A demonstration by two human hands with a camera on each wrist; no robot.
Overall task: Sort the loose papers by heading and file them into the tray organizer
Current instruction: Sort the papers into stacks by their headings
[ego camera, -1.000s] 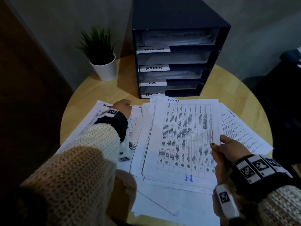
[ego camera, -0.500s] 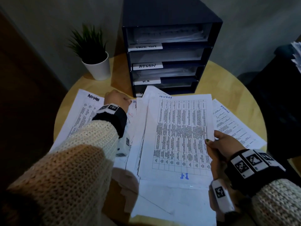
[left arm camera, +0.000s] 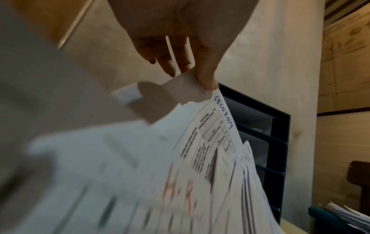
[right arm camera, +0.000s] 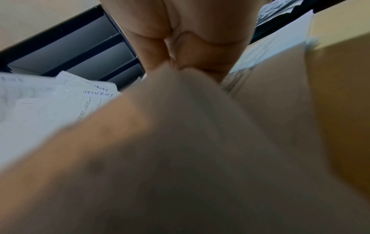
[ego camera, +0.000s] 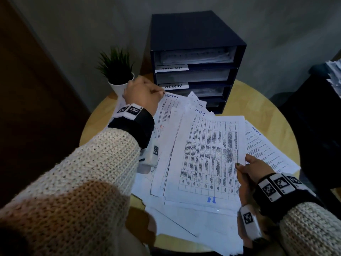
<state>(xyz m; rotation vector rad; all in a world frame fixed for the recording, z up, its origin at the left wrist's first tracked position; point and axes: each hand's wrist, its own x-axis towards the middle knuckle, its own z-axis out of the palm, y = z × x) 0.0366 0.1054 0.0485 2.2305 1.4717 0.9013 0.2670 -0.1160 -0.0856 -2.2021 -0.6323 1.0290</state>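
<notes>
Right now my left hand [ego camera: 142, 93] pinches the top corner of a white printed sheet headed SECURITY in blue ink [left arm camera: 218, 126], lifted at about eleven o'clock of the pile. My right hand [ego camera: 252, 169] grips the right edge of the white table-printed sheet numbered 14 [ego camera: 208, 156], at about four o'clock, steadying the loose stack of white papers [ego camera: 184, 209] on the round pale wooden tabletop [ego camera: 267, 108].

The dark blue four-tier tray organizer [ego camera: 195, 34] stands at twelve o'clock, its white labels facing me; ADMIN [ego camera: 173, 86] reads clearly, the lower labels are hidden by paper. To do this well, I think I should peel the pinched sheet slowly so the one beneath does not cling and follow, keep my right hand firm so the pile does not fan further, and read each heading before grouping. A white sheet headed ADMIN [ego camera: 265, 150] lies apart at three o'clock, so I keep it out of the SECURITY group.
</notes>
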